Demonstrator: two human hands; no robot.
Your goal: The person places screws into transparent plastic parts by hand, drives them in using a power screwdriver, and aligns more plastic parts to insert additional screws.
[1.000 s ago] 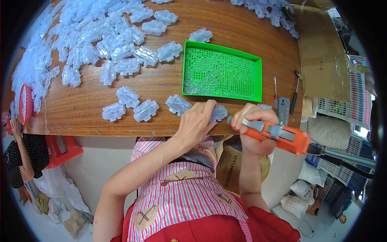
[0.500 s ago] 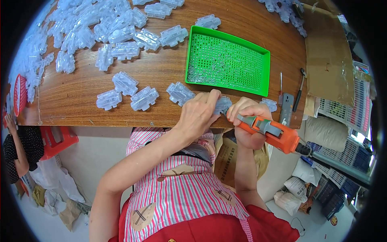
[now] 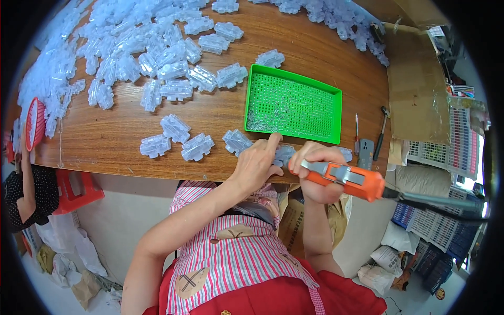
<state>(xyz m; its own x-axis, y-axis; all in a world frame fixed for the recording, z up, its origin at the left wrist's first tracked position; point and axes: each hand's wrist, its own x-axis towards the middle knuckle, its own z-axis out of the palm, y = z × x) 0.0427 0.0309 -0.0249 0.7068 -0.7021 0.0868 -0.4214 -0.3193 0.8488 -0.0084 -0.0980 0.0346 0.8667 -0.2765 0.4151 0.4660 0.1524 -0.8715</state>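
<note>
Gripping an orange power tool [image 3: 362,182] tight in the right hand [image 3: 322,173], center-right. Steadying a clear plastic part [image 3: 284,156] with a half-curled left hand [image 3: 255,164].

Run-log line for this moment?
left hand: at clear part | right hand: holding orange tool | green tray: holds metal bits | hammer: right of tray

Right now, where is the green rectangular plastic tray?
In the head view, the green rectangular plastic tray lies right of centre on the brown wooden table, just beyond the bare left hand and left of the black-handled hammer.
</note>
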